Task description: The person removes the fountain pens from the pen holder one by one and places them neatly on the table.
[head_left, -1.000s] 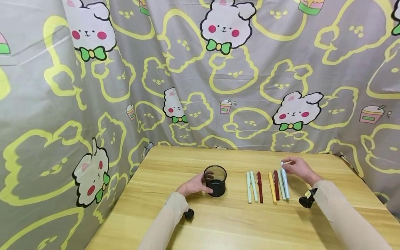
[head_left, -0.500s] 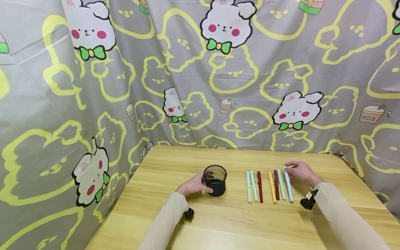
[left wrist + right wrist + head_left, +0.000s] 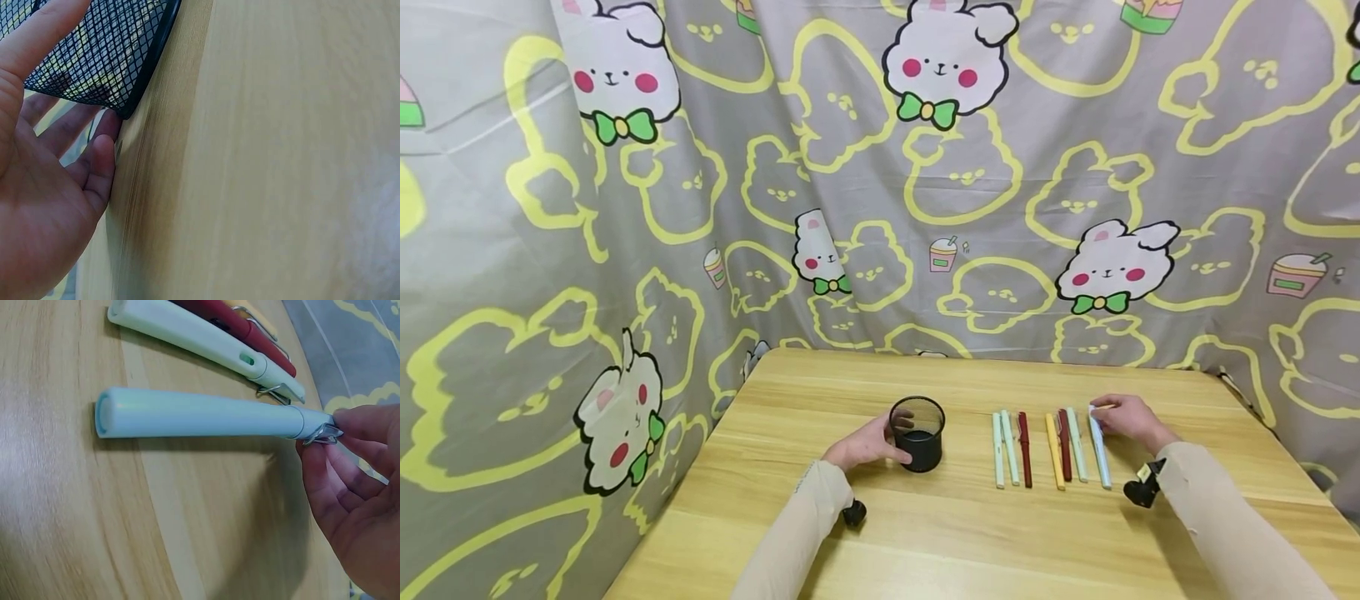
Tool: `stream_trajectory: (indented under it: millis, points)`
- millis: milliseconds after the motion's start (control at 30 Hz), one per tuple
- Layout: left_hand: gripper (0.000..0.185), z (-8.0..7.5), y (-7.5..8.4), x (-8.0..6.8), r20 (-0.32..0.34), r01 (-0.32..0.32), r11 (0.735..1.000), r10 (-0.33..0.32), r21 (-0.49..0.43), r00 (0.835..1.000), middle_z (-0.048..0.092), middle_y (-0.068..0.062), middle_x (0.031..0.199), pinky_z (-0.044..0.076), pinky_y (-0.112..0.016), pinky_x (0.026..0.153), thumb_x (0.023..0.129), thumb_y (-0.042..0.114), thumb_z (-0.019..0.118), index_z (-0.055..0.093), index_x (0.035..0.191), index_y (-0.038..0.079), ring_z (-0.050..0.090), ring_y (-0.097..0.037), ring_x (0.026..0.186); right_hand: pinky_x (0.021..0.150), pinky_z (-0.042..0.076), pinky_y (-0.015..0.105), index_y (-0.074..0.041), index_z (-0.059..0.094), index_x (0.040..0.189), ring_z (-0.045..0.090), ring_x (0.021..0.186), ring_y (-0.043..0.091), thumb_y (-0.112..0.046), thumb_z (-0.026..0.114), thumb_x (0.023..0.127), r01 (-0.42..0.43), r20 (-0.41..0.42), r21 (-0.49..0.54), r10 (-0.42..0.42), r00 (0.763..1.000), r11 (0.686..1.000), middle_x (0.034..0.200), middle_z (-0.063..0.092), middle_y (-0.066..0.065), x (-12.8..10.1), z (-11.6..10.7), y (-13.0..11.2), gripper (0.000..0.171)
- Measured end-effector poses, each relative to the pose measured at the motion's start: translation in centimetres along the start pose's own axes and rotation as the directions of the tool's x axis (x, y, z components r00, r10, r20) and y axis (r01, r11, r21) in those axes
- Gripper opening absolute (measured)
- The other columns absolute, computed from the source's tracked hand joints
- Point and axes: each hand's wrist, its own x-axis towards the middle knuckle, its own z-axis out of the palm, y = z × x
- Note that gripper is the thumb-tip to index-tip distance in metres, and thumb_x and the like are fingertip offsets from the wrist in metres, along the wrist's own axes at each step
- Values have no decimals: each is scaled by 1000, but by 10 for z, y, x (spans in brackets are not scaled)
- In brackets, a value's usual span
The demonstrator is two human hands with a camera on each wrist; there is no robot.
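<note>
A black mesh pen holder (image 3: 923, 454) stands upright on the wooden table, and my left hand (image 3: 865, 442) holds its side, thumb in front and fingers behind. The left wrist view shows the holder's mesh wall (image 3: 119, 47) beside my thumb, little finger low by its base. On the right, my right hand (image 3: 1129, 418) pinches a light blue pen (image 3: 1101, 458) by its clip end. In the right wrist view this pen (image 3: 200, 414) lies along the tabletop, its metal clip at my fingertips. A pale green pen (image 3: 1077, 446) lies just left of it.
Left of the pale green pen lie a dark red pen (image 3: 1064, 446) and a yellow pen (image 3: 1055, 454). Farther left, another dark red pen (image 3: 1026, 450) lies beside two mint pens (image 3: 997, 450). A patterned curtain (image 3: 985, 208) hangs behind the table (image 3: 970, 542).
My right hand has drawn the light blue pen right and slightly toward me, opening a gap from the pale green pen. The left hand and the pen holder have stayed put.
</note>
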Motion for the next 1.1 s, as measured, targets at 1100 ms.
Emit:
stream_trajectory:
  millis: [1100]
  points:
    - [79,-2,2,2,17,-5,1000,5,-16,1000,39,-24,140,34,-38,104,79,-1,74,28,143,-4,37,-32,130,61,50,30,13,57,110,58,71,16,-18,58,91,-120,-96,-46,116,989,992,81,63,9,17,10,7,37]
